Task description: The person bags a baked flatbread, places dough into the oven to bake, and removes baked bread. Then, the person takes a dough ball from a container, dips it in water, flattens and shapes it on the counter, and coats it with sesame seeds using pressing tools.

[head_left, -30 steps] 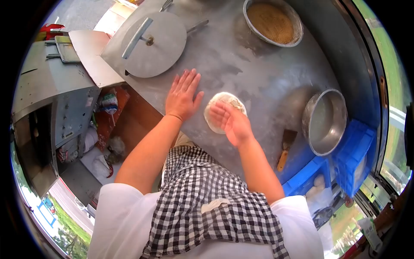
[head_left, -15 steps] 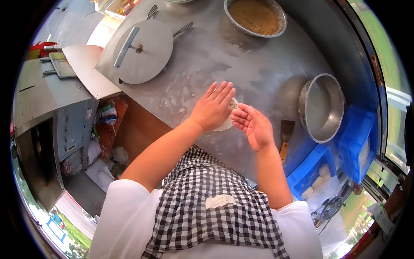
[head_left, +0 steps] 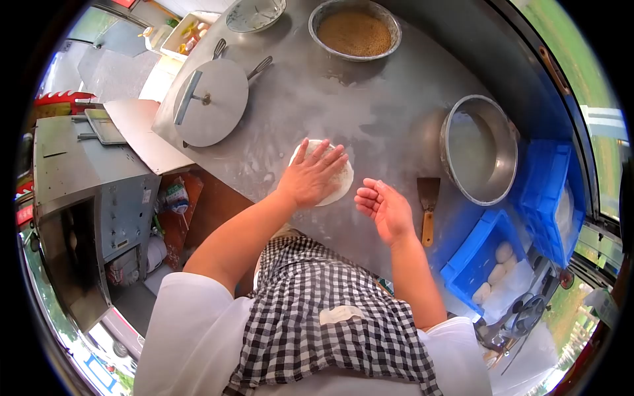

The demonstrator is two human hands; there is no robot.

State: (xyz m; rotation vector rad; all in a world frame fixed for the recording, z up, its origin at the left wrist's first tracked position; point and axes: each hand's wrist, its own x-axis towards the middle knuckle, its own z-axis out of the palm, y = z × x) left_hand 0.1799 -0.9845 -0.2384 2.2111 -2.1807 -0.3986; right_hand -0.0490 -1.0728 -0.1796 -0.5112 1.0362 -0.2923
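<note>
A flat round of pale dough [head_left: 343, 184] lies on the metal worktop [head_left: 389, 112]. Spread flat across it is my left hand [head_left: 312, 174], palm down with the fingers apart, hiding much of the dough's middle. My right hand [head_left: 384, 208] hovers just right of the dough, apart from it. Its fingers are curled loosely and I see nothing in them. Right of that hand rests a scraper [head_left: 428, 195] with a dark blade and wooden handle.
A bowl of brown crumbly filling [head_left: 355, 33] stands at the back. Round metal pan [head_left: 449, 148] sits at right, beside blue crates [head_left: 462, 267] with dough balls [head_left: 496, 273]. Back left are a round lid [head_left: 221, 109], whisks [head_left: 260, 66] and a glass bowl [head_left: 256, 14].
My left hand has come down flat over the dough, which now shows as a wider disc. The right hand has drawn away from it. The view has shifted slightly.
</note>
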